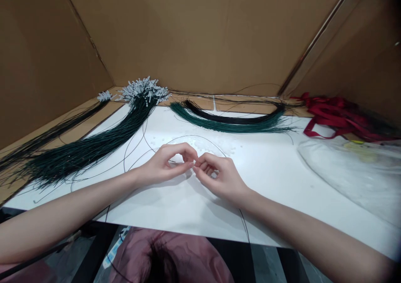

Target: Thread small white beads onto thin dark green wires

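My left hand (169,162) and my right hand (219,176) meet fingertip to fingertip over the white table top (269,170). Both are pinched on a thin dark string (188,137) that loops out behind them and trails off the near edge. What sits at the pinch itself is too small to make out. Small white beads (200,144) lie scattered just beyond my fingers.
A big bundle of dark green strings with white tips (125,120) fans out at the left. A second green and black bundle (232,120) lies at the back. Red ribbons (338,116) and a clear plastic bag (354,174) are at the right. Cardboard walls (200,32) enclose the table.
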The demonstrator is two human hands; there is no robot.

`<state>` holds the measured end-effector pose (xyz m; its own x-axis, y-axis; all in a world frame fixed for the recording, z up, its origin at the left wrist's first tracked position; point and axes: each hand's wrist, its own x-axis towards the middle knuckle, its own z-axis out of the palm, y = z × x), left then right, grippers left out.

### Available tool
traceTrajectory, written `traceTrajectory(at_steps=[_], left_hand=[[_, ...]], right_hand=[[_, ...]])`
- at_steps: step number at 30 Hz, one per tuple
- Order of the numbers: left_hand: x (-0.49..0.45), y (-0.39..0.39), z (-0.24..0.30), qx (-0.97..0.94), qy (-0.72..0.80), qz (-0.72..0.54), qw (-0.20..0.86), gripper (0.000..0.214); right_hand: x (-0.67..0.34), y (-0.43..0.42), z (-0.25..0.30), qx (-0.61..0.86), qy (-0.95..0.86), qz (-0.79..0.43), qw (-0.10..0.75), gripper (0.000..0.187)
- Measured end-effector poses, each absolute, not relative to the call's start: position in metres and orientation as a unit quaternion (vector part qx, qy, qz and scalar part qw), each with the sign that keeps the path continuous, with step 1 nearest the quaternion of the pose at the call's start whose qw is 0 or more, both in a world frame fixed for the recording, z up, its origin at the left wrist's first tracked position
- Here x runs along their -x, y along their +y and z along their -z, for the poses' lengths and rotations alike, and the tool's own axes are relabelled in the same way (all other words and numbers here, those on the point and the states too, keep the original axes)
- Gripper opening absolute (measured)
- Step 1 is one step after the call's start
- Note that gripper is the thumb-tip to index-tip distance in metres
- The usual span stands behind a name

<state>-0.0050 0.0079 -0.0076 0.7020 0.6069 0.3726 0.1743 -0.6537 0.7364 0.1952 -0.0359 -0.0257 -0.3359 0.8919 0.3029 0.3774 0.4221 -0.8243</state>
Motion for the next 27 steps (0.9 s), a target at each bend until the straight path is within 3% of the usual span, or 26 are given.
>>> traceTrajectory(at_steps=[27], left_hand=[[0.0057, 0.0086, 0.0100, -0.832, 0.241, -0.283, 0.411, 0.014]], right_hand=[[-0.1947, -0.0365, 0.0239, 0.415, -0.752, -0.333, 0.389, 0.006]])
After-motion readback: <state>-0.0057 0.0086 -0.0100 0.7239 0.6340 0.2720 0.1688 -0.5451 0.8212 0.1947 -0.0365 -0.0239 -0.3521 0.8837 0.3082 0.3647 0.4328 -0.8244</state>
